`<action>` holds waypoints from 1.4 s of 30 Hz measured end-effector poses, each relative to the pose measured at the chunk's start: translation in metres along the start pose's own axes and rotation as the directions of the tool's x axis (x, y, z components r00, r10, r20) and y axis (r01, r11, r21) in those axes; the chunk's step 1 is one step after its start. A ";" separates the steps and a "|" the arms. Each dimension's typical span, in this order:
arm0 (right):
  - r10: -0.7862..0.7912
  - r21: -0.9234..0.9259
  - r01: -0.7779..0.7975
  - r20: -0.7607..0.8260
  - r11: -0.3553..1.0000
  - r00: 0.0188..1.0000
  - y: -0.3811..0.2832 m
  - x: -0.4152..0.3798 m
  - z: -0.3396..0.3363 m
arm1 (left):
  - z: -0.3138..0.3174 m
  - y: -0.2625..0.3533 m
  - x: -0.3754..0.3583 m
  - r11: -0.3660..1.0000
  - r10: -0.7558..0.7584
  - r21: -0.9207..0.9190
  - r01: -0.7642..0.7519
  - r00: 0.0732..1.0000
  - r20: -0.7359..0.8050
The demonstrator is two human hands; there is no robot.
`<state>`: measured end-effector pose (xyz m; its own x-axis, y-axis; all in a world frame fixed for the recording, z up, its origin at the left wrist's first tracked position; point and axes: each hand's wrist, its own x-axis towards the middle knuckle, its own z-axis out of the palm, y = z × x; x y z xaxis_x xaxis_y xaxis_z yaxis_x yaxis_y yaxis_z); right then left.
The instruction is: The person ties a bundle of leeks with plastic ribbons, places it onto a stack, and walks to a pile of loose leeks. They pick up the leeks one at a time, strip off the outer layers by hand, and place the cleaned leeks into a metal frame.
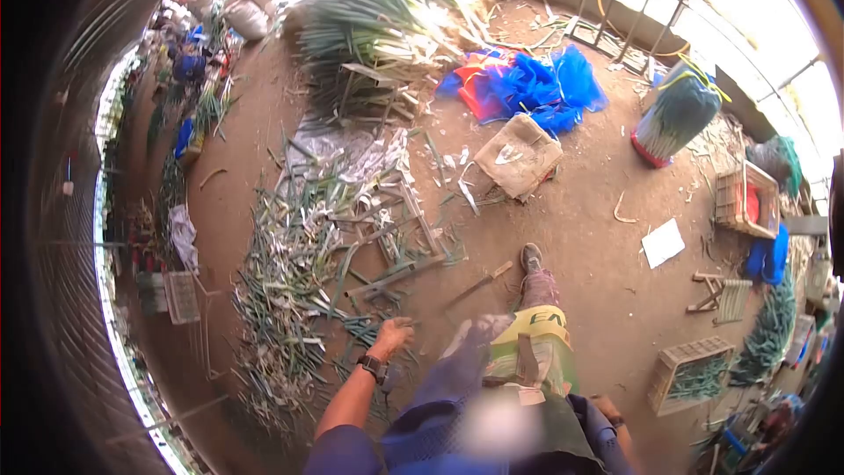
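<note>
My left hand point(394, 335), with a dark watch on its wrist, hangs in the air with fingers loosely bent and nothing in them. Below and beside it spread cut leek leaves point(286, 299) on the dirt floor. A long knife point(482, 285) lies on the ground ahead of it, by my shoe, apart from the hand. At my right side is my right hand point(606, 406), small in view beside my clothing, its fingers mostly hidden. I cannot make out anything in it. A green and yellow sack-like apron point(541, 343) covers my front.
A big heap of leeks point(378, 22) lies ahead, with blue netting point(558, 88) beside it. A worn block-like seat point(519, 157), a wooden frame point(400, 237), a folding stool point(721, 296), crates point(690, 374) and a wrapped leek bundle point(677, 114) stand around.
</note>
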<state>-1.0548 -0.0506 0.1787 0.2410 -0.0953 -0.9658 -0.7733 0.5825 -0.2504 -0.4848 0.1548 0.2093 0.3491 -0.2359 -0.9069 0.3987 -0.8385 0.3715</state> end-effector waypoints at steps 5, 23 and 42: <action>0.099 0.047 -0.092 -0.174 0.995 0.980 -0.119 0.067 -0.133 | 0.013 0.021 -0.028 0.979 -0.145 -0.148 0.138 0.988 -0.043; -0.194 0.136 0.146 0.487 0.980 0.852 -0.713 0.281 0.146 | -0.213 0.087 0.210 0.766 -0.100 -0.643 -0.020 0.984 -0.151; -0.355 -0.930 0.338 0.270 0.145 0.895 -1.149 0.655 0.434 | -0.182 0.163 0.319 0.094 -0.567 -0.995 0.041 0.824 -0.020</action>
<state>0.2464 -0.4322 -0.1374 0.6481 -0.0741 -0.7579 -0.5760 -0.6987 -0.4243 -0.1545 0.0323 0.0161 0.0780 0.2906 -0.9536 0.8954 0.4001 0.1952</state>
